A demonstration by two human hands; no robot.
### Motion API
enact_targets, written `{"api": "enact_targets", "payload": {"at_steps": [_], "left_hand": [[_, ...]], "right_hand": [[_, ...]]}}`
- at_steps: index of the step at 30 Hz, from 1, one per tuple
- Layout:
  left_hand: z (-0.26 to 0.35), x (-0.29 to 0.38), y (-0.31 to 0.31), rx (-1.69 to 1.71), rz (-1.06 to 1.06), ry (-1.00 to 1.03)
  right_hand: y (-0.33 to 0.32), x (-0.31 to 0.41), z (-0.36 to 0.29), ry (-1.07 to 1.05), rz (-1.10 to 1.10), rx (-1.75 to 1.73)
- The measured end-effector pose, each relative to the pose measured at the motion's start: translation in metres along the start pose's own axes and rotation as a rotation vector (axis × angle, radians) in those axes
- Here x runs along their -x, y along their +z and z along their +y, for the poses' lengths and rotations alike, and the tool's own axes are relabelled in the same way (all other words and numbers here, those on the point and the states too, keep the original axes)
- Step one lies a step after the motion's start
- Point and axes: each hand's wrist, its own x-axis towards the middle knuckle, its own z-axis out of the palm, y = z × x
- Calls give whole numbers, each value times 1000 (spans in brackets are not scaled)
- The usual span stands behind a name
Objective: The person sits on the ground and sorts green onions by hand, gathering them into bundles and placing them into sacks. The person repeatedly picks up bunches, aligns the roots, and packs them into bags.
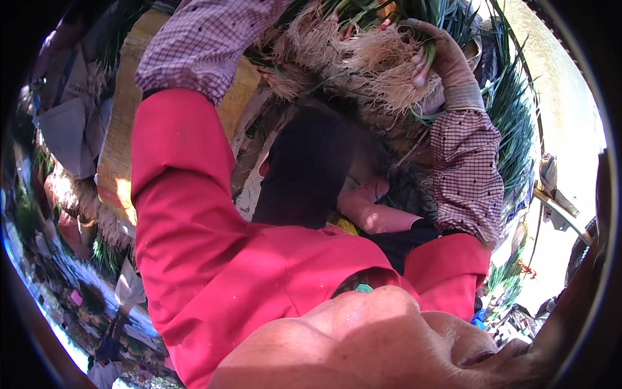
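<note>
My right hand (pixel 449 65), in a pale soiled work glove, curls around the side of a bunch of spring onions (pixel 419 68) at the upper right. Their bulbs are whitish to pink, and long tangled pale roots (pixel 376 53) hang towards me. Green leaves hide part of my fingers. My left arm (pixel 194 48), in a checkered sleeve cover, reaches up past the top edge. That hand is out of view; more rooted onions (pixel 316 29) lie close to where the arm leaves the picture.
A yellow printed sack (pixel 119 126) lies under my left arm. Long green leaves (pixel 515 116) spread beyond my right sleeve. My dark-clad leg (pixel 306 165) is below the roots. On the left are more rooted bunches (pixel 73 189) and grey sheeting (pixel 65 136). A pole (pixel 561 214) stands at the right.
</note>
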Motion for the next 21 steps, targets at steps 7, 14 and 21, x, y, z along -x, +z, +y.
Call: {"api": "enact_targets", "payload": {"at_steps": [7, 14, 21], "left_hand": [[-45, 2, -37, -122, 118, 10], [-140, 16, -60, 319, 351, -428], [-82, 68, -11, -639, 161, -317]], "right_hand": [[22, -16, 32, -53, 116, 81], [2, 27, 24, -404, -10, 564], [-33, 192, 12, -429, 79, 34]]}}
